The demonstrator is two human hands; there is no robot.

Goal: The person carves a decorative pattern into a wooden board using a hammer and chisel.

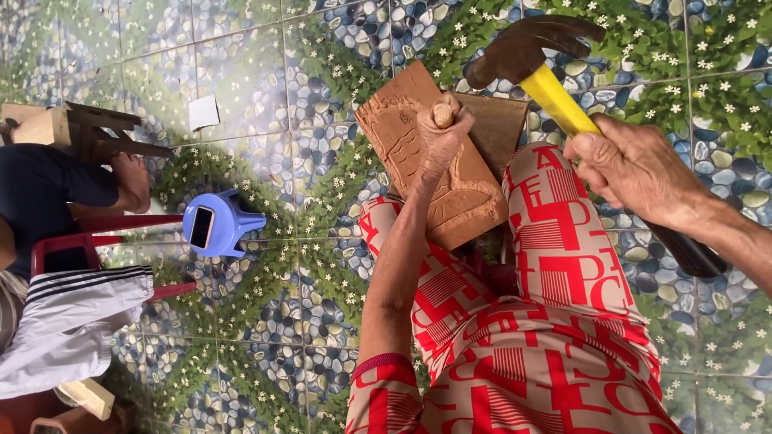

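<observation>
At far left, well away from both hands, another person (48, 193) sits on a red chair beside a small blue plastic stool (217, 225). Toward the centre, the left hand (441, 138) is fisted around a wooden-handled chisel (443, 114), its tip hidden against a carved wooden panel (430, 165) resting on the lap, just beneath that hand. To the right, the right hand (635, 169) is clenched on a yellow-handled claw hammer (537, 56), raised above the chisel. Judged best: hold the chisel steady and strike its butt squarely.
</observation>
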